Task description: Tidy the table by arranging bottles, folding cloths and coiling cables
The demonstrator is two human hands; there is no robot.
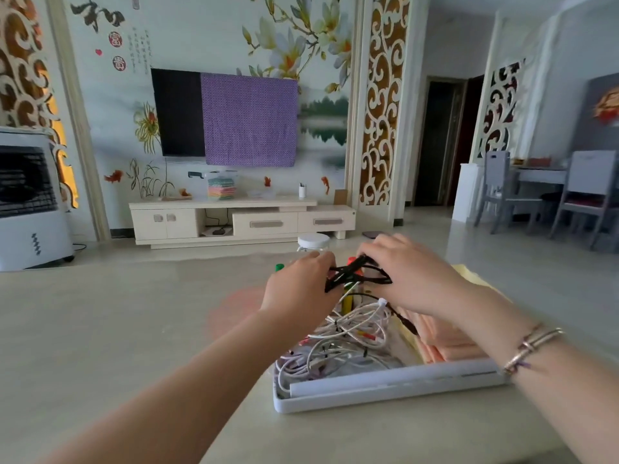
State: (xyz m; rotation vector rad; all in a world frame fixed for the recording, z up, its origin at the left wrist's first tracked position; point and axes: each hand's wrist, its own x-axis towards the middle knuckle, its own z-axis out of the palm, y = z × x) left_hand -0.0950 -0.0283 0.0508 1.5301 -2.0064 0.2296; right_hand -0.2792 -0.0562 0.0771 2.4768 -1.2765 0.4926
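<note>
Black cable (356, 277) is stretched between my two hands, held in the air just above the far end of the white tray (385, 395). My left hand (299, 288) has its fingers curled round one end of the bundle, and my right hand (407, 272) pinches the other end, with a loose tail of the cable dropping toward the tray's right side. Both forearms reach forward over the bench (117, 329), wrists bent slightly inward toward each other, a bracelet (532, 346) on my right wrist.

I judge the task to be part done. Inside the tray the white cables (348, 339) lie in a loose heap, some apparently tied, some not, so coiling is unfinished. Along the tray's right side sit folded peach cloths (445, 336), which look stacked already. Beyond the tray's far end, bottles with a green cap (279, 266) and a red cap (351, 261) stand partly hidden behind my hands; I cannot tell whether they are arranged yet
</note>
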